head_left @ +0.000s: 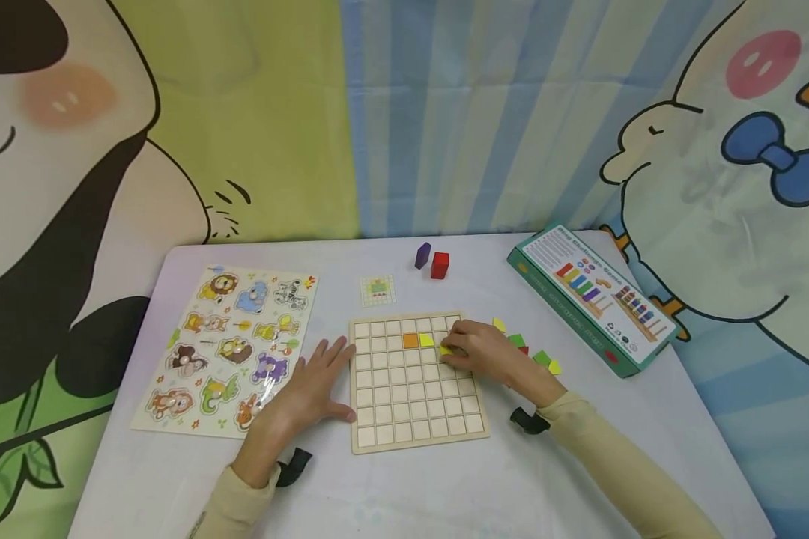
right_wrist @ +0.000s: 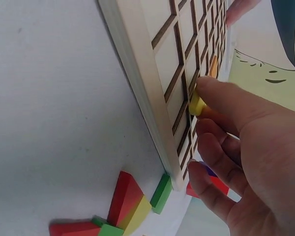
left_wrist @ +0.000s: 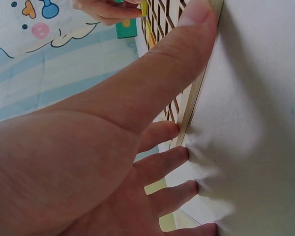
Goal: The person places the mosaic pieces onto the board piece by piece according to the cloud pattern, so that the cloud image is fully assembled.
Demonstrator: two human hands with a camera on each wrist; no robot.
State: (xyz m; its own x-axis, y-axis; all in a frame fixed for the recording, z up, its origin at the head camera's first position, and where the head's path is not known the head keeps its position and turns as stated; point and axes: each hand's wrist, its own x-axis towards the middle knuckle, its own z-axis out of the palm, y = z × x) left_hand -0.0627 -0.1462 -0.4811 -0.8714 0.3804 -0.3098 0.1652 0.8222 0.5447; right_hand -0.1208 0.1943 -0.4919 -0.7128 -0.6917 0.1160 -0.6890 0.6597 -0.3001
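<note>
A wooden grid board (head_left: 414,419) lies at the table's middle, with an orange tile (head_left: 410,340) and a yellow tile (head_left: 426,339) set side by side in its second row. My right hand (head_left: 452,350) pinches another yellow tile (right_wrist: 196,104) and holds it against a cell just right of those two. My left hand (head_left: 330,367) lies flat on the tablecloth beside the board's left edge. Its thumb (left_wrist: 187,49) runs along the board's rim (left_wrist: 189,115), and its fingers are straight.
Loose coloured tiles (head_left: 532,348) lie right of the board, also seen as loose tiles (right_wrist: 128,201). A green game box (head_left: 593,299) sits at the far right. An animal peg puzzle (head_left: 229,348) lies left. A pattern card (head_left: 378,290), a purple block (head_left: 422,254) and a red block (head_left: 440,265) lie behind.
</note>
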